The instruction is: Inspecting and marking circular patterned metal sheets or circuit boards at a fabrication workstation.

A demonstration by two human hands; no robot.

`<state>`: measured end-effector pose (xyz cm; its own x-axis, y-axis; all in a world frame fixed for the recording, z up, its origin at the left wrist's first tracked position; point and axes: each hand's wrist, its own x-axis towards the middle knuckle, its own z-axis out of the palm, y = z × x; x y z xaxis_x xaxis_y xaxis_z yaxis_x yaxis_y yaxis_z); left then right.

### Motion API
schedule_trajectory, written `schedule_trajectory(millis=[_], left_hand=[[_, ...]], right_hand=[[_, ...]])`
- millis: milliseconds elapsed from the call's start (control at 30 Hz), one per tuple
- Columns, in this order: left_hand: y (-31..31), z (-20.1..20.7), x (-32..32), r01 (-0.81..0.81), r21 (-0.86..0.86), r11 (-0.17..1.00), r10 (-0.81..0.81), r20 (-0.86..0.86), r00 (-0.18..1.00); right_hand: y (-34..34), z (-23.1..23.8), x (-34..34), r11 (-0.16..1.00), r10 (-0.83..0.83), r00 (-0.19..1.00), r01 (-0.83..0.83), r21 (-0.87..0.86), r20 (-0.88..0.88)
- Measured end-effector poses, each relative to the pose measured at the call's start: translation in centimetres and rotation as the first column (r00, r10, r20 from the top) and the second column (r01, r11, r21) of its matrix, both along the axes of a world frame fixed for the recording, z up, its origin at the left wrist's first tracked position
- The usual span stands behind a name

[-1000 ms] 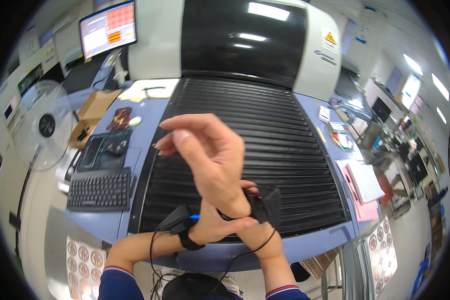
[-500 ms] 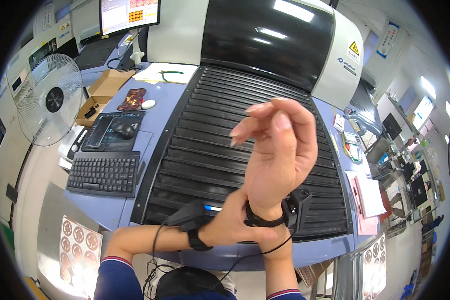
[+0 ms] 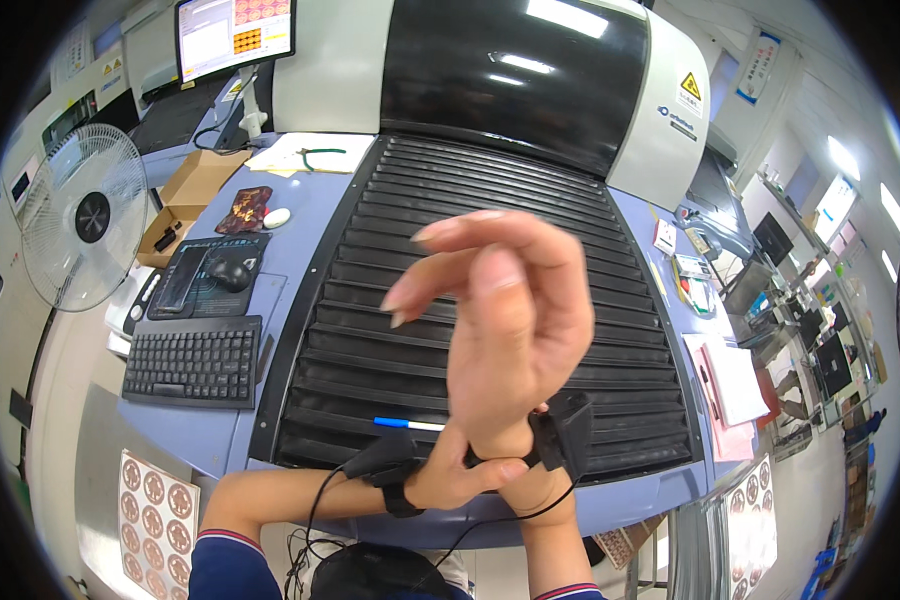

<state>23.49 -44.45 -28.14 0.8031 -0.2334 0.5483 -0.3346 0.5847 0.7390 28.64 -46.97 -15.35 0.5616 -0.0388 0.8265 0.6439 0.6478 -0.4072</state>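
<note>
My right hand [image 3: 518, 325] is raised over the black ribbed bed [image 3: 400, 260], palm toward me. Its fingers curl loosely and stand apart, with nothing in them. Round the right wrist runs a black wrist strap [image 3: 544, 442] carrying a dark boxy device. My left hand [image 3: 452, 478] is closed round that wrist at the strap, thumb across the near side; its other fingers are largely hidden behind the wrist. Another dark device [image 3: 382, 458] with a cable sits on my left wrist. A blue-and-white pen [image 3: 398, 424] lies on the bed, partly hidden behind my right wrist.
Left of the bed are a keyboard [image 3: 192, 362], a mouse [image 3: 230, 273], an open cardboard box [image 3: 182, 200] and green-handled pliers [image 3: 322, 158]. A fan [image 3: 92, 218] stands farther left. Papers [image 3: 735, 385] lie at the right. Sheets with round copper patterns [image 3: 156, 515] flank me. Cables hang near my lap.
My right hand has moved left and slightly down in the picture, with my left hand staying round its wrist. The view has shifted a little, and more of the pen shows.
</note>
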Motion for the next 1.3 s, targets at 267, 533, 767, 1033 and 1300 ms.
schedule_trajectory(millis=[267, 533, 767, 1033, 1300], left_hand=[[5.2, 6.1, 3.9, -0.184, 0.543, 0.819, -0.035, 0.367, 0.929], [14.1, 11.6, 3.7, -0.821, -0.077, 0.565, 0.737, 0.494, 0.461], [14.5, 12.0, 3.2, -0.862, -0.263, 0.432, 0.796, 0.560, 0.228], [13.9, 12.0, 3.6, -0.919, -0.041, 0.392, 0.664, 0.704, 0.252], [14.6, 12.1, 3.6, -0.917, 0.007, 0.398, 0.674, 0.676, 0.298]], right_hand=[[-3.1, 1.9, 1.2, 0.919, -0.372, 0.924, 0.380, -0.109, 0.086], [2.9, -2.2, -1.1, 0.955, -0.021, 0.997, -0.002, -0.298, -0.077], [9.3, -9.0, -4.4, 0.785, 0.360, 0.860, -0.489, -0.381, -0.362], [9.7, -13.6, -4.6, 0.804, 0.352, 0.889, -0.447, -0.392, -0.291], [9.4, -12.8, -5.4, 0.743, 0.366, 0.864, -0.496, -0.450, -0.347]])
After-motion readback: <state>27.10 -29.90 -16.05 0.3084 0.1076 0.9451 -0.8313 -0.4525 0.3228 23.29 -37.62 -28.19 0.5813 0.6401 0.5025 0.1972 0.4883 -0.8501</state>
